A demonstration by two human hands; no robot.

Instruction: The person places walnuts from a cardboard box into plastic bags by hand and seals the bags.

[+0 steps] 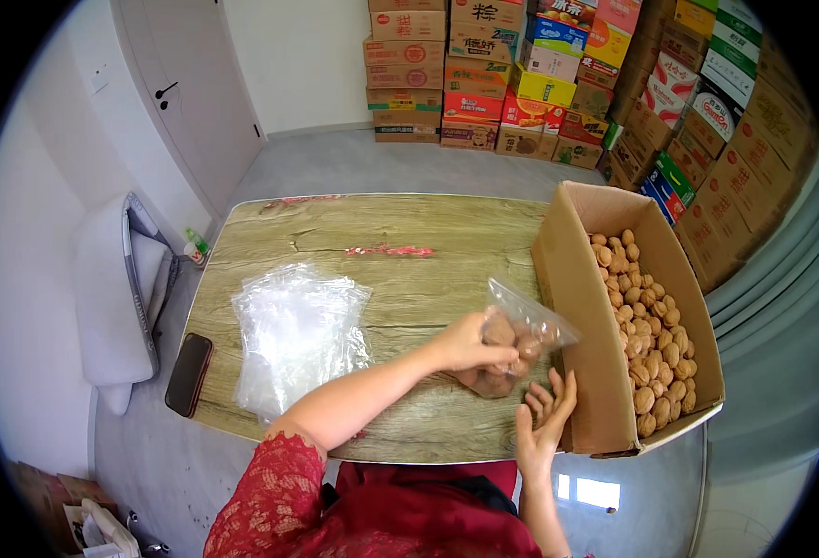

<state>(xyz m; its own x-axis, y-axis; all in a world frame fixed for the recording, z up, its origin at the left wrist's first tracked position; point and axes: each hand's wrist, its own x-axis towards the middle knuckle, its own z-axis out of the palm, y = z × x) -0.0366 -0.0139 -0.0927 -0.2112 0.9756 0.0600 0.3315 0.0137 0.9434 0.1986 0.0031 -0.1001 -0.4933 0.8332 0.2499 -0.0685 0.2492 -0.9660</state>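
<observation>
My left hand [473, 342] grips a clear plastic bag [521, 339] part-filled with walnuts, resting on the wooden table [400, 270] beside the cardboard box. My right hand [544, 420] is below the bag, palm up with fingers spread, holding nothing, close to the box's near wall. The open cardboard box [577, 307] at the right holds several loose walnuts [647, 325].
A stack of empty clear plastic bags [298, 335] lies on the table's left part. A dark phone [189, 374] sits at the left edge. Stacked cartons [540, 74] fill the back and right wall. A white chair [121, 298] stands left of the table.
</observation>
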